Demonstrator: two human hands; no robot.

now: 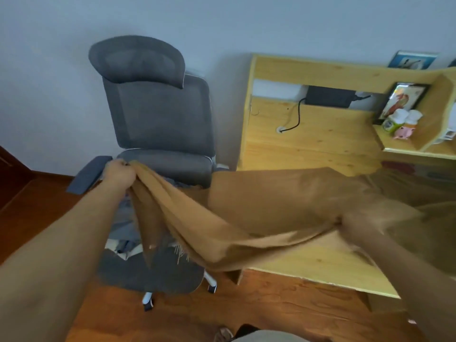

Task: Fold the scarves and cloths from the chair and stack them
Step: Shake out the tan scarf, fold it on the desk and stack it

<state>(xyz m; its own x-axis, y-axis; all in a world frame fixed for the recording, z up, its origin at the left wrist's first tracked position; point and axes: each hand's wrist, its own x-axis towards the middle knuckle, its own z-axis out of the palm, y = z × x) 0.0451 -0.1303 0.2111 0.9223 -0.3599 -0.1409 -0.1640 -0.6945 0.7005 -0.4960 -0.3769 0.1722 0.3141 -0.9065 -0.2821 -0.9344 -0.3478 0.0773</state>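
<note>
Your left hand [118, 175] was clenched around one end of the tan scarf [246, 213], held above the seat of the grey chair [158, 119]. The scarf was stretched from there across to the wooden surface [308, 134], where your right hand [355, 222] met its other end; motion blur made that hand's grasp impossible to tell. The scarf's fringed edge hung over the chair seat. Other grey and white cloths [123, 233] lay on the seat below it.
</note>
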